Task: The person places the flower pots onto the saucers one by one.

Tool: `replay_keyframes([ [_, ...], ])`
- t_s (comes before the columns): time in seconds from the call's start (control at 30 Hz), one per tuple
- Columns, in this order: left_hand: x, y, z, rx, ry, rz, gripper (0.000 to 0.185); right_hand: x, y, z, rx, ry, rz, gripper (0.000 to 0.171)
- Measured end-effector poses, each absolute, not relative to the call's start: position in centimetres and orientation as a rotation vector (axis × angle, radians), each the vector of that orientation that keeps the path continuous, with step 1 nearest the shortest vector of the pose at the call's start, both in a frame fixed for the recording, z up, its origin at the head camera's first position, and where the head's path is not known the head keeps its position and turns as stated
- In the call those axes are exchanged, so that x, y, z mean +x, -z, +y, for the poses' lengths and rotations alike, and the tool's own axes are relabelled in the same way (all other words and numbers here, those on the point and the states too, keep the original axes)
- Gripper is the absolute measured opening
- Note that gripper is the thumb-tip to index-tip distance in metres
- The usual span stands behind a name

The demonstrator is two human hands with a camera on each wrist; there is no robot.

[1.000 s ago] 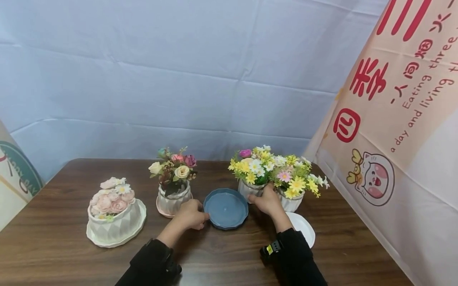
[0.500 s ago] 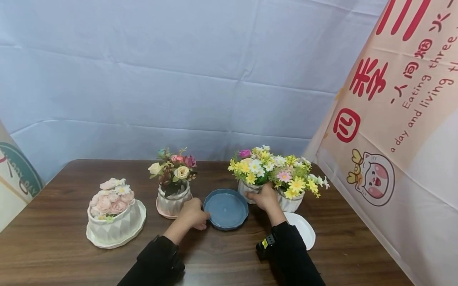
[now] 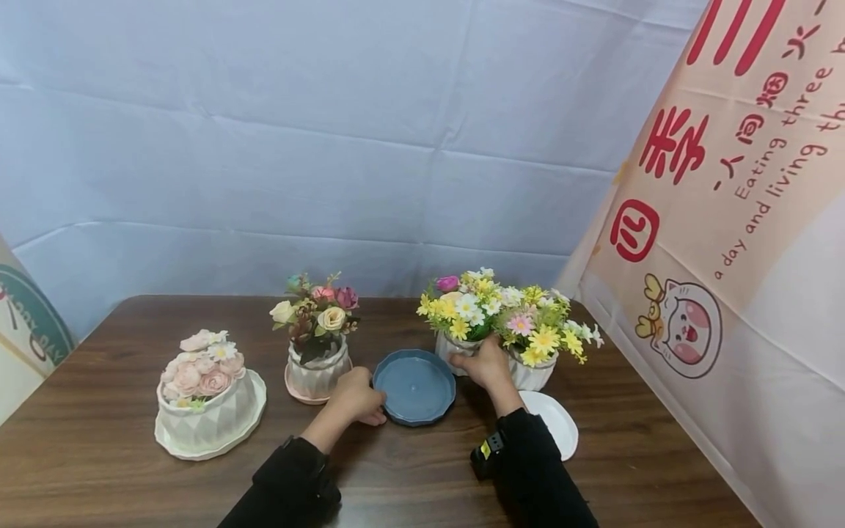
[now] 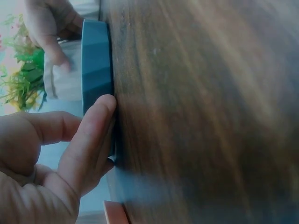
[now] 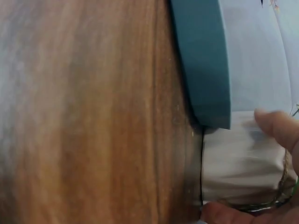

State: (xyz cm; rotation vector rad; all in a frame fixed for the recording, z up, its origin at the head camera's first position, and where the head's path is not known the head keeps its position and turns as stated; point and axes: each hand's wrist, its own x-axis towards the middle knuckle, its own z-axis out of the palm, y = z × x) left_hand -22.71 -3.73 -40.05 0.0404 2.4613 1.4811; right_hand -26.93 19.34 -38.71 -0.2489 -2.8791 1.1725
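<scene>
In the head view, a round blue saucer (image 3: 414, 387) lies flat mid-table. My left hand (image 3: 359, 397) pinches its left edge; the left wrist view shows fingers (image 4: 96, 119) against its faceted side. My right hand (image 3: 488, 367) grips a white flowerpot (image 3: 451, 350) of yellow and white flowers, just right of the saucer. Seen from the right wrist, the thumb (image 5: 279, 128) and a finger (image 5: 224, 214) lie on either side of the pot's pale wall. The pot's far side is hidden.
A second flowerpot (image 3: 530, 372) stands right behind my right hand, with a white saucer (image 3: 557, 425) in front. Left are a rose pot (image 3: 320, 375) on a pink saucer (image 3: 295, 392) and a pale pink-flower pot (image 3: 207, 425) on a scalloped plate (image 3: 254, 414).
My right hand has shifted slightly on the flowerpot, its forearm drawing a little left. The left hand stays at the blue saucer's edge. The whole head view has slid slightly left.
</scene>
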Motion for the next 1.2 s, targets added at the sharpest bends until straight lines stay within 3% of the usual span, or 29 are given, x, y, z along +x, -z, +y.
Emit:
replay_keyframes([
  [0.43,-22.60,40.13,-3.95,0.062,-1.532,2.440,0.020,-27.22,39.25,19.13,-0.180,-1.222,-2.743,0.085],
  [0.57,-22.60,40.11,-4.06,0.066,-1.508,2.469,0.012,-27.34,39.38,18.94,-0.174,-1.183,-2.727,0.087],
  [0.93,-22.22,40.07,-4.33,0.072,-1.533,2.460,0.026,-27.64,38.95,18.77,-0.223,-1.318,-2.743,0.092],
  [1.2,-22.40,40.19,-4.29,0.080,-1.561,2.446,0.036,-27.81,38.86,19.11,-0.184,-1.462,-2.633,0.081],
])
